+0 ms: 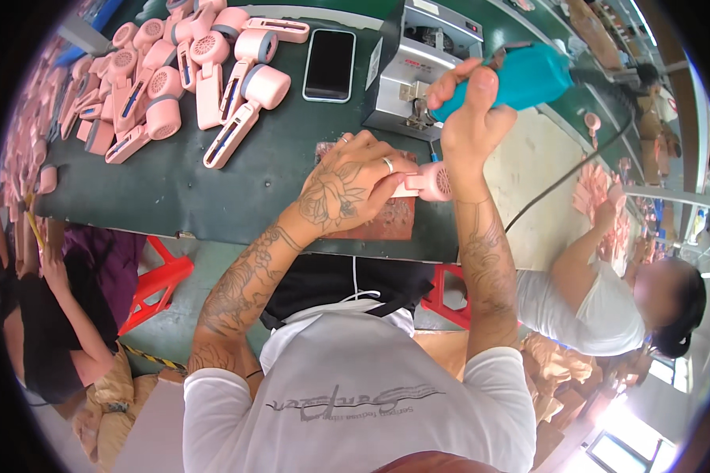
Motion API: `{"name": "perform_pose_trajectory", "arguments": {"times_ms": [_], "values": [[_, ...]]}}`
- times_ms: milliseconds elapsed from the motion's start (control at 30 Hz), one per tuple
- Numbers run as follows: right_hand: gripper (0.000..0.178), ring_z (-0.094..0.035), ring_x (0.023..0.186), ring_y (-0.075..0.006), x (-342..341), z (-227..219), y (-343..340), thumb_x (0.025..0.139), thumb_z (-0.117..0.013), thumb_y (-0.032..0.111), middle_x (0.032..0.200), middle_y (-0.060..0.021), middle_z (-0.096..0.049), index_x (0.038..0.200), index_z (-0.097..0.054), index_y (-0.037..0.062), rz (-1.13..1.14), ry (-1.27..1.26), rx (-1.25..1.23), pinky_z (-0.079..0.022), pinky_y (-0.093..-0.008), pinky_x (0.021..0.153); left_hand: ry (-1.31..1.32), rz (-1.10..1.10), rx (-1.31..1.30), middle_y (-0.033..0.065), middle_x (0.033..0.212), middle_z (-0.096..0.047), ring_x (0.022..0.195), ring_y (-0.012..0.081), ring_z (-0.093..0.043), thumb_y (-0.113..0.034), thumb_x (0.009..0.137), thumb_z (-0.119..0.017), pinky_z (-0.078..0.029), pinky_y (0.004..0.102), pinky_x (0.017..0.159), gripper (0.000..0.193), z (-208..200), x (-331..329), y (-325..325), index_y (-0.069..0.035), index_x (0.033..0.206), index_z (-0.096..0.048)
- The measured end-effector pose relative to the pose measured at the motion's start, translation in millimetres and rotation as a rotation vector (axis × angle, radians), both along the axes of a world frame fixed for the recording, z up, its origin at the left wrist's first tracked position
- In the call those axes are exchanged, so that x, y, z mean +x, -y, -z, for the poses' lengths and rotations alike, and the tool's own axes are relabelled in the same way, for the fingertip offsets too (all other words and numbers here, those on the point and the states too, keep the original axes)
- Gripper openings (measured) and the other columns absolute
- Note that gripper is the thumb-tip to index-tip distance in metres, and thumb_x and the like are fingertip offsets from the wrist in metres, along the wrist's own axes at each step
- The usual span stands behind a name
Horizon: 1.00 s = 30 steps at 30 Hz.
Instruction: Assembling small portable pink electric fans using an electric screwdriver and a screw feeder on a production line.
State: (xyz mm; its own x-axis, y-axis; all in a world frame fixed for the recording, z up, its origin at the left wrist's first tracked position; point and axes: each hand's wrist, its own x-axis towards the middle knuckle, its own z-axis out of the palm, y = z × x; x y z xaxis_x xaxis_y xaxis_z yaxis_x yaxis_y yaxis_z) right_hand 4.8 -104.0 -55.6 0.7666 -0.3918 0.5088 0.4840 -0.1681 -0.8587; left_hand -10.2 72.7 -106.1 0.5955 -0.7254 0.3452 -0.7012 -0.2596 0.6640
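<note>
My left hand (347,181) presses a pink handheld fan (435,183) down on a reddish-brown mat (386,225) near the table's front edge. Its fingers cover most of the pale handle, while the round grilled head sticks out to the right. My right hand (480,114) is wrapped round a teal electric screwdriver (532,77), raised beside a grey metal screw feeder (383,102). The screwdriver's tip points left, close to the feeder's front; whether they touch I cannot tell.
Many pink fans (209,79) lie heaped on the green table at the left. A phone (329,67) rests by the feeder. From the screwdriver a dark cable (564,177) hangs down on the right. Co-workers sit at the left (63,315) and right (584,307); red stools (162,276) stand below.
</note>
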Motion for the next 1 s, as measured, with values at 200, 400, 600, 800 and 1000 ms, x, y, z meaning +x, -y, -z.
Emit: {"name": "perform_pose_trajectory", "arguments": {"times_ms": [200, 400, 600, 800, 1000], "values": [[0.051, -0.058, 0.06, -0.0168, -54, -7, 5, 0.101, -0.063, 0.045, 0.068, -0.0077, -0.059, 0.109, -0.058, -0.0047, -0.059, -0.028, 0.205, -0.047, -0.0302, 0.055, -0.025, 0.022, -0.05, 0.004, 0.11, -0.069, 0.106, 0.0276, -0.059, -0.023, 0.092, -0.064, -0.045, 0.048, 0.102, 0.028, 6, 1, 0, -0.017, 0.118, -0.072], [0.073, -0.061, 0.062, -0.0186, -85, -3, 4, 0.095, -0.065, 0.06, 0.069, -0.0089, -0.06, 0.113, -0.054, -0.0092, -0.129, -0.068, 0.119, -0.049, -0.0315, 0.055, 0.061, 0.015, 0.046, 0.0027, 0.12, -0.068, 0.107, 0.029, -0.059, -0.017, 0.075, -0.074, -0.047, 0.0463, 0.096, 0.047, -1, -2, -1, -0.015, 0.122, -0.069], [0.07, -0.061, 0.064, -0.0181, -88, 3, 5, 0.096, -0.065, 0.058, 0.07, -0.0087, -0.06, 0.115, -0.055, -0.0085, -0.136, -0.083, 0.127, -0.049, -0.031, 0.056, 0.036, 0.029, 0.068, 0.004, 0.123, -0.066, 0.111, 0.0292, -0.058, -0.014, 0.071, -0.071, -0.046, 0.0491, 0.099, 0.058, 1, -3, 0, -0.014, 0.128, -0.066], [0.066, -0.061, 0.066, -0.0178, -86, 7, 2, 0.096, -0.067, 0.055, 0.071, -0.0084, -0.06, 0.113, -0.055, -0.0075, -0.149, -0.108, 0.149, -0.049, -0.0307, 0.057, 0.038, 0.057, 0.167, 0.0033, 0.125, -0.063, 0.12, 0.0258, -0.055, -0.026, 0.075, -0.074, -0.041, 0.054, 0.111, 0.058, -4, -3, -1, -0.014, 0.131, -0.063], [0.067, -0.053, 0.057, -0.0181, -86, 11, -4, 0.093, -0.064, 0.066, 0.067, -0.0082, -0.053, 0.1, -0.051, 0.0002, -0.101, -0.154, 0.101, -0.047, -0.0346, 0.054, 0.081, 0.058, 0.17, 0.0027, 0.128, -0.061, 0.116, 0.0264, -0.055, -0.026, 0.082, -0.073, -0.044, 0.0512, 0.107, 0.05, -3, -3, -1, -0.014, 0.128, -0.063]]}}
